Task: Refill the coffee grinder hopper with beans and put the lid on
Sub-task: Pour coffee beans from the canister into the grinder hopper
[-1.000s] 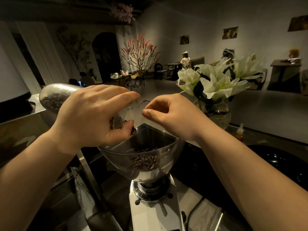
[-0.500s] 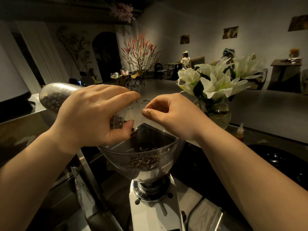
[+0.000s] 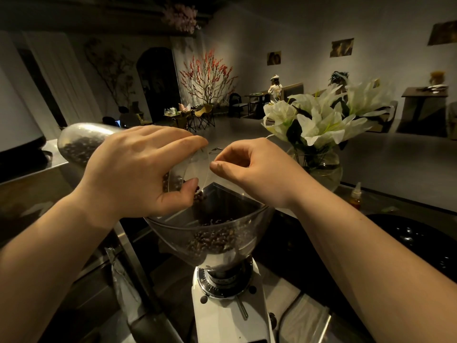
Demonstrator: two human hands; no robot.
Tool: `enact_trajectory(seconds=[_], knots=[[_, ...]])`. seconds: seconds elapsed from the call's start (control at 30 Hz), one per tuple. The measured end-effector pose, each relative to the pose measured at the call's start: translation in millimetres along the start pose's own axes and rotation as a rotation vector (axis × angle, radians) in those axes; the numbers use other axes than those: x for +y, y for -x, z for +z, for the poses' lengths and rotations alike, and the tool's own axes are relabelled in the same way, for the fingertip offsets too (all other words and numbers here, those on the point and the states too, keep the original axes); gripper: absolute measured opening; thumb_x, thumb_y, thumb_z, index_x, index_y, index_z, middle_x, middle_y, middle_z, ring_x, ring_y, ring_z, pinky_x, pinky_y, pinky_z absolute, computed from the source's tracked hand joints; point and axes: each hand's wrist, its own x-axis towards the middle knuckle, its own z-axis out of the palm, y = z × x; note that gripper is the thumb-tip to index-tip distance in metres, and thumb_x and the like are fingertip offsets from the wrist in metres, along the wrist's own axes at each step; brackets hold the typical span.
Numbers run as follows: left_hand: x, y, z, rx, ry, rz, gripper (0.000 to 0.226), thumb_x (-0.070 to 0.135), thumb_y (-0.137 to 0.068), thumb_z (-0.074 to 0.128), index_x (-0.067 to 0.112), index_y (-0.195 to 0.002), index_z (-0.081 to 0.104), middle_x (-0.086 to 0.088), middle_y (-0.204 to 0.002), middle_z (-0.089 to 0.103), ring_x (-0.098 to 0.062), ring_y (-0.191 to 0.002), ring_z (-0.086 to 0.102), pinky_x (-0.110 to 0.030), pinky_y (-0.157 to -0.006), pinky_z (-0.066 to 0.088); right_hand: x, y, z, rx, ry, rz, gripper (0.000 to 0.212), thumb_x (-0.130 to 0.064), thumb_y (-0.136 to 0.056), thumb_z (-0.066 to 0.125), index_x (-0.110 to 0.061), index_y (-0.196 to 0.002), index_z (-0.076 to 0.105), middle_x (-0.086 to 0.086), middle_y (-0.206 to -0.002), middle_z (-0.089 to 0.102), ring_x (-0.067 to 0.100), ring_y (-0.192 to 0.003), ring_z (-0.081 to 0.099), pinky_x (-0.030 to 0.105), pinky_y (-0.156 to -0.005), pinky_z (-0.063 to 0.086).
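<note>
A clear plastic bag of coffee beans [image 3: 79, 142] lies tilted over the grinder, its mouth pointing down into the hopper. My left hand [image 3: 138, 169] grips the bag near its opening, thumb below and fingers on top. My right hand [image 3: 257, 169] pinches the far edge of the bag's mouth. Beans spill past my left thumb into the clear hopper [image 3: 173, 226], which has a layer of beans [image 3: 212, 240] at its bottom. The hopper sits on the white grinder [image 3: 222, 315]. No lid is in view.
A glass vase of white lilies [image 3: 321, 167] stands just right of my right hand. A small dropper bottle [image 3: 356, 196] sits behind my right forearm. A dark round tray [image 3: 425, 241] lies at the right. A steel counter [image 3: 29, 172] runs along the left.
A few more beans have gathered in the hopper. Both hands and the bag stay almost where they were.
</note>
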Motion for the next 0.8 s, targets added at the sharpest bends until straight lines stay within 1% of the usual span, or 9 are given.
enact_trajectory(seconds=[0.8], knots=[[0.0,-0.9,-0.2,-0.013,0.012,0.003,0.057,0.050,-0.096,0.060,0.011,-0.135,0.074,-0.010,-0.124,0.080,-0.033,-0.106,0.080,-0.042,-0.085,0.062,1.9,-0.7,0.5,0.009,0.000,0.001,0.031,-0.063,-0.098,0.066,-0.037,-0.109,0.078,-0.018,-0.102,0.079,0.004,-0.102,0.073,0.048,-0.095,0.062]])
